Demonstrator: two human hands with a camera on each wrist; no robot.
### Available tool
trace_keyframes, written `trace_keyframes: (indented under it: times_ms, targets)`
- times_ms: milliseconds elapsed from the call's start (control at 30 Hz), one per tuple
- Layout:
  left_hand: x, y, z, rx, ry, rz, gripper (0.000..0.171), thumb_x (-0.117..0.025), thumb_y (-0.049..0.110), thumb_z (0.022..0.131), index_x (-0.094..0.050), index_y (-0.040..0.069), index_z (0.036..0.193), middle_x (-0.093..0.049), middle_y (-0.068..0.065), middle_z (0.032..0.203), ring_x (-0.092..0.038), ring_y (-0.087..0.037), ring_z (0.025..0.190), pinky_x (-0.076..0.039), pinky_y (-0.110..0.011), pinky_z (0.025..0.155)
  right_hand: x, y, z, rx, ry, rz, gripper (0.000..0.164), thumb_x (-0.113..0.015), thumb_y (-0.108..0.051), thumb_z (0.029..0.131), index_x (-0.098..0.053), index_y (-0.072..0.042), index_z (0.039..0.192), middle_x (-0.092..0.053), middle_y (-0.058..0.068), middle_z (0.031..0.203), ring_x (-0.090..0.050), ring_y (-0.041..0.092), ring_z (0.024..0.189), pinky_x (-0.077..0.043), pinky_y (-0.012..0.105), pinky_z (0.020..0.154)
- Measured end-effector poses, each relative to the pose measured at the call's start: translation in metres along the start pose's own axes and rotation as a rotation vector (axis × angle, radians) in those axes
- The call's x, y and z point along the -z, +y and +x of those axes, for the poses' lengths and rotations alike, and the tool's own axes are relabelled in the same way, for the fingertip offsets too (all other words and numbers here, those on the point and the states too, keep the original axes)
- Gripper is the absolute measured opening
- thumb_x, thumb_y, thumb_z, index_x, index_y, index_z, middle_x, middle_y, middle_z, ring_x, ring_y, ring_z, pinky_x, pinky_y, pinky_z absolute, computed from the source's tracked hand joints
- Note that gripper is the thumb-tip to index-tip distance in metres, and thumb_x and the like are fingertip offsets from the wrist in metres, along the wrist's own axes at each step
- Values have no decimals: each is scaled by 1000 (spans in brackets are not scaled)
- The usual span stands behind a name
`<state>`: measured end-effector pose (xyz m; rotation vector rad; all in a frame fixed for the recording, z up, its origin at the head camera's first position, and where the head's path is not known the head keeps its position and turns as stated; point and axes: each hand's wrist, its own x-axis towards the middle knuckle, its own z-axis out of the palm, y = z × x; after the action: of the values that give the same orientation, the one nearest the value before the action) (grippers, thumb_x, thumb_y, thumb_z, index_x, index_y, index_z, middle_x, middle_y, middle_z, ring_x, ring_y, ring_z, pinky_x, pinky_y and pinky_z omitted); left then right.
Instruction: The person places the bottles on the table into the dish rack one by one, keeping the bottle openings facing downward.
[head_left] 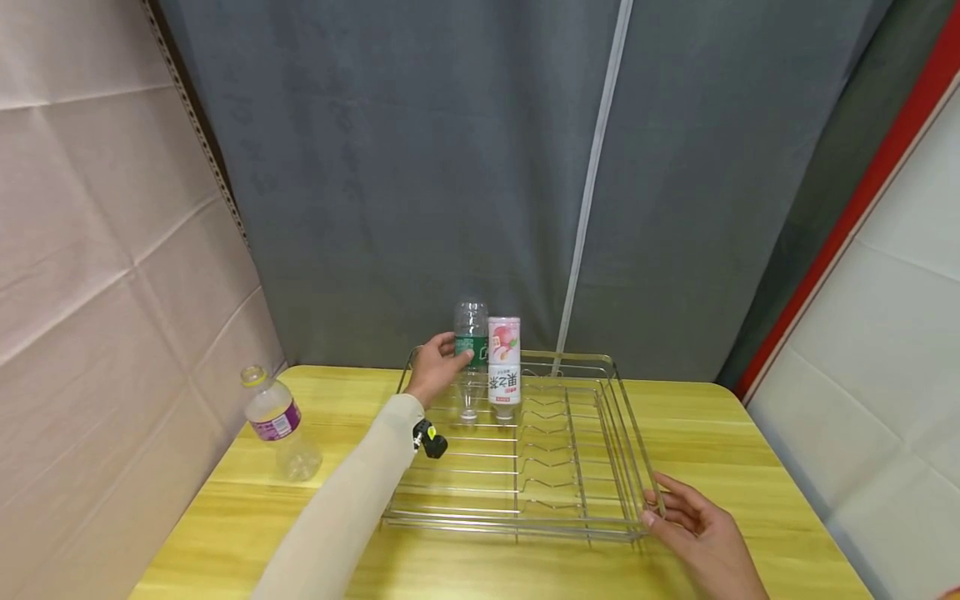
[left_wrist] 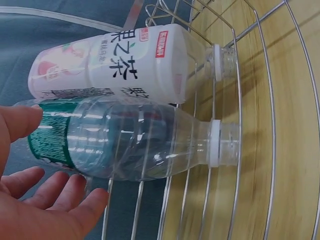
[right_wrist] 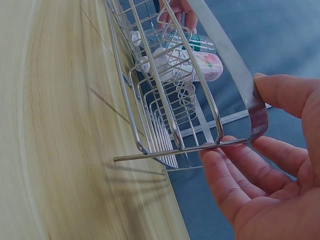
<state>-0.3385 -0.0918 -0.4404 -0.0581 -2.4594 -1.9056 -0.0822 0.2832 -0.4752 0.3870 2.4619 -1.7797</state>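
Two bottles stand upside down in a metal wire dish rack [head_left: 547,525]. One is a clear plastic bottle [left_wrist: 145,140] with a green label; the other is a pink and white fruit tea bottle [head_left: 504,354], close on its right. My left hand [head_left: 437,367] is around the clear bottle's label. In the left wrist view its thumb lies over the label edge, while the fingers are loosely spread with a gap below the bottle. At the rack's near right corner, my right hand [right_wrist: 270,165] pinches the frame, thumb on the flat band and fingers against the lower wire.
A clear bottle [head_left: 277,425] with a purple label and yellow neck ring is on the left of the wooden table [head_left: 690,433], outside the rack. Grey cloth [head_left: 412,167] hangs behind the table. Pale cloth walls [head_left: 105,275] stand at both sides.
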Motion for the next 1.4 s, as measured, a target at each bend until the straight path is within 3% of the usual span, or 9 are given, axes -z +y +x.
trace_keyframes:
  times_ms: [200,400,567,933,1033,1167,1400]
  targets:
    - [8,6,-5,-6,18,5,69,-77,25,98,-46,6,157,-56,-19,154,-55,-35,144,-50,-47,118,0,0,1,10,-2,-3,74,-77,-34,98,-45,-10,160,-68,12,140,-68,2,104,-61,23,87]
    - [23,17,-24,-26,-17,21,71,-75,32,100,-43,12,160,-51,-16,160,-53,-33,146,-50,-51,118,1,1,2,8,-4,-8,74,-78,-35,98,-45,-10,160,-68,11,139,-69,3,104,-62,23,87]
    - [37,30,-44,-90,-41,17,68,-74,33,101,-44,15,160,-51,-14,159,-51,-32,147,-49,-52,118,1,1,3,-2,-8,-18,75,-78,-36,98,-45,-10,160,-68,11,139,-69,3,104,-62,26,88]
    - [62,47,-105,-189,6,-23,63,-75,40,99,-49,25,155,-56,0,154,-54,-23,144,-48,-51,119,2,1,4,-5,-6,-28,76,-78,-38,97,-45,-11,160,-69,10,137,-68,1,103,-62,24,87]
    - [67,49,-124,-242,54,-23,62,-76,36,99,-51,22,154,-57,-1,152,-55,-22,143,-51,-42,117,1,1,4,-7,-7,-26,76,-78,-38,97,-45,-12,161,-69,9,137,-68,1,103,-62,24,87]
    - [77,50,-148,-330,166,-31,59,-77,24,99,-52,16,152,-58,-3,149,-57,-21,139,-53,-22,109,2,0,3,-20,-14,-30,77,-77,-41,98,-44,-12,161,-69,10,138,-69,1,103,-62,24,87]
    - [109,40,-188,-469,464,-86,55,-76,-1,94,-57,3,146,-63,1,138,-62,-19,128,-56,-14,99,4,0,4,-58,-27,-24,80,-76,-48,96,-43,-16,162,-68,10,141,-68,1,105,-62,24,89]
